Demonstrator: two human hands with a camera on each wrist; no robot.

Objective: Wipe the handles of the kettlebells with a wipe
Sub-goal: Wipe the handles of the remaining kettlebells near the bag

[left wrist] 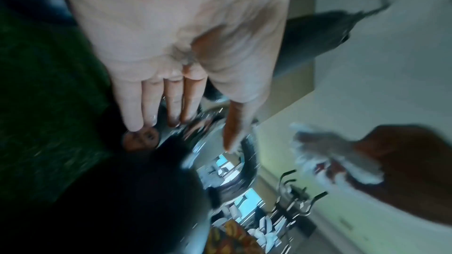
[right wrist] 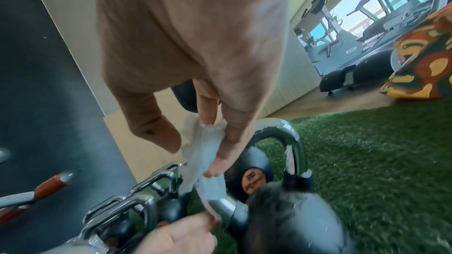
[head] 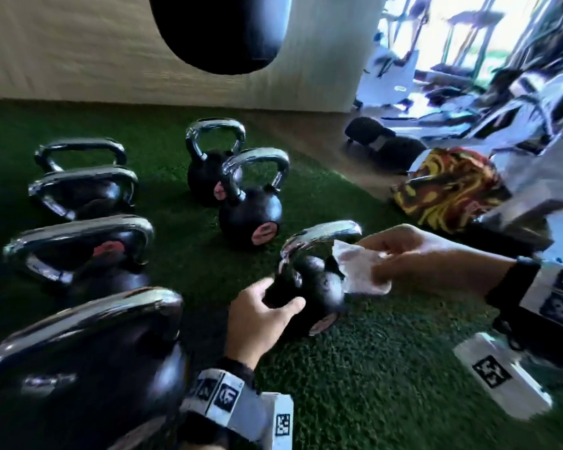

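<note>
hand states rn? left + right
Left hand: open, straight fingers against the kettlebell.
Right hand: closed, pinching the wipe.

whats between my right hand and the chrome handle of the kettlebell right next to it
Only the white wipe, pinched by the right hand, hanging toward the chrome handle; clearest in the right wrist view.
</note>
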